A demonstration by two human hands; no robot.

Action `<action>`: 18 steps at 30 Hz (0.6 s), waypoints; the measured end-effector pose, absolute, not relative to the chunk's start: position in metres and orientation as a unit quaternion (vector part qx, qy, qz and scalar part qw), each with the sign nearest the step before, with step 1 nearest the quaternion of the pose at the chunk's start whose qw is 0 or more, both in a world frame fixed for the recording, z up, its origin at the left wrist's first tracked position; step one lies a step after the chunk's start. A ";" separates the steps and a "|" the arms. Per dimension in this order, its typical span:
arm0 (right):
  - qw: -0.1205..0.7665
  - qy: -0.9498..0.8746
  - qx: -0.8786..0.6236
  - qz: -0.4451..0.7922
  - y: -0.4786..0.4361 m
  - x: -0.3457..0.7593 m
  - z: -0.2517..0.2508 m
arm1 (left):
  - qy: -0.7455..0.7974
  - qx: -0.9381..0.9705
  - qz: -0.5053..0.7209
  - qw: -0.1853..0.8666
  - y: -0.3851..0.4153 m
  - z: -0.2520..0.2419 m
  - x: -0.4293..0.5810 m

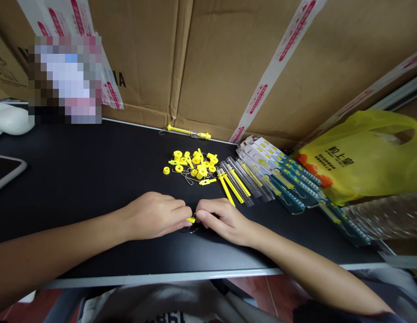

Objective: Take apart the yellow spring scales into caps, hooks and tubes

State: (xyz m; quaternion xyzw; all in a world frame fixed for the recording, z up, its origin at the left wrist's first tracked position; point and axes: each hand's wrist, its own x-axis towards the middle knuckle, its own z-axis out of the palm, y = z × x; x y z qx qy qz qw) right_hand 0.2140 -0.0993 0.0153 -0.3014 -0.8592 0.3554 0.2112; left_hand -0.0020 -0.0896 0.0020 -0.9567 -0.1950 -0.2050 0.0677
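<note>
On the black table (94, 179), left hand (154, 216) and right hand (222, 220) meeting, fingers of both pinched on a small yellow piece (191, 220).

Yellow plastic bag (370, 152): dark Chinese characters, roughly "粒上皇". Cardboard box (141, 58): black letter "A", rest hidden. Packing tape (289, 40): red print, too small to read.

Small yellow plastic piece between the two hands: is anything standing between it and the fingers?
Nothing visible does. The small yellow plastic piece is already pinched between the fingers of the left hand and the right hand. A thin wire hook lies just beneath it.
</note>
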 end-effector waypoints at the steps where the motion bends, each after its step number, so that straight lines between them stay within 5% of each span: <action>1: 0.198 -0.869 -0.296 0.344 -0.099 0.215 0.016 | -0.188 -0.958 -0.205 0.068 -0.089 0.002 -0.002; 18: 0.280 -0.726 -0.371 0.507 -0.103 0.207 0.011 | -0.215 -0.954 -0.203 0.040 -0.089 0.003 -0.001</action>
